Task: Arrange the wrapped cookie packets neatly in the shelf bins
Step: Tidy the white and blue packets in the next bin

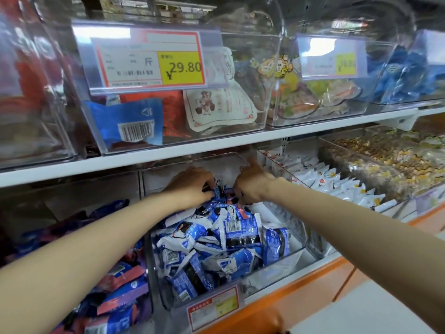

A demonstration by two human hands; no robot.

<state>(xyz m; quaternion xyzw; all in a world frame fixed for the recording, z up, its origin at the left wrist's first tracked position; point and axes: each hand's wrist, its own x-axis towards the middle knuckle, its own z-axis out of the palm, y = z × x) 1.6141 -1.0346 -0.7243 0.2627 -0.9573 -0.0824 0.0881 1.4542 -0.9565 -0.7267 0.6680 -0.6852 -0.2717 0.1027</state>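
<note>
Hands: left hand (pixel 192 186) and right hand (pixel 250 186) both reach to the bin's (pixel 277 271) rear, fingers curled round packets (pixel 216 242).
Packets: blue-white, heaped untidily in the clear bin on the lower shelf (pixel 301 292).
Risk 1: tugging rear packets may tip the heap over the low front wall.
Risk 2: strays may drop into the left bin (pixel 84 196), mixing stock.
Risk 3: squeezing hard may crush cookies.

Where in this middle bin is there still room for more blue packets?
Bare floor shows along the right wall of the clear bin, from beside the right hand down to the front right corner. The left and centre are crowded with heaped blue packets.
</note>
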